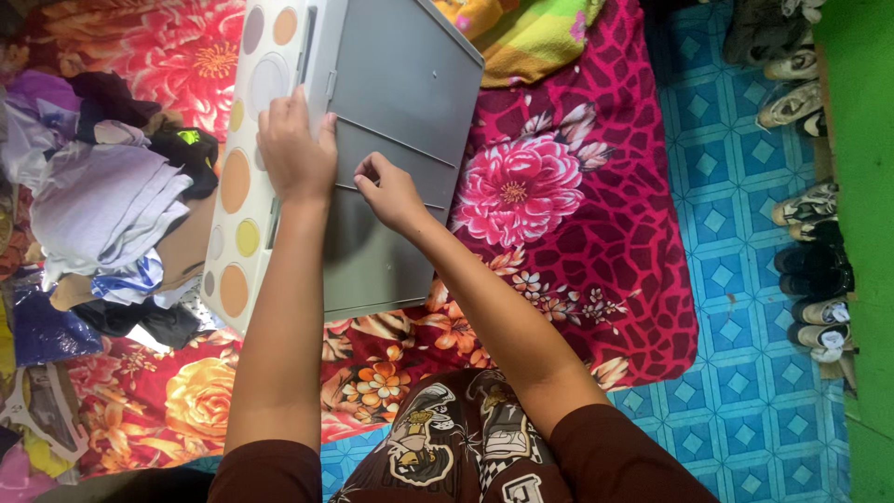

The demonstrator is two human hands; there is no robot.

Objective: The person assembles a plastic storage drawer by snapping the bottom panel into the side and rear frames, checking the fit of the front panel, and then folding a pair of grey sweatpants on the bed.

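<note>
Floral blanket (pixel 596 233), red and magenta, spread across centre and left of frame over blue patterned floor tiles (pixel 745 391) at right. Grey plastic drawer unit (pixel 400 102), lying on its side on the blanket, upper centre of frame; cream side panel (pixel 244 186) with orange, yellow and grey circles facing left; grey face crossed by drawer seams. Heap of clothes (pixel 102 205), white, purple and black, piled at left of frame, just beside the cream panel. Row of shoes (pixel 810 214) lined along right edge against a green wall (pixel 871 233). Yellow-green cloth (pixel 531 33) at top centre, partly behind the unit. Left hand (pixel 296 154) laid over the corner where cream panel met grey face, fingers curled onto the edge, pressed against it rather than closed round anything. Right hand (pixel 391 191) on the grey face at a drawer seam, fingertips pinched together at the thin lip; whether actually gripping the lip or only touching it, not discernible. Handling judged best with the left hand bracing the unit firmly so it could not slide on the soft blanket, the right drawing evenly along the seam rather than prying at one point, since the thin plastic looked liable to flex or jam if pulled askew.
</note>
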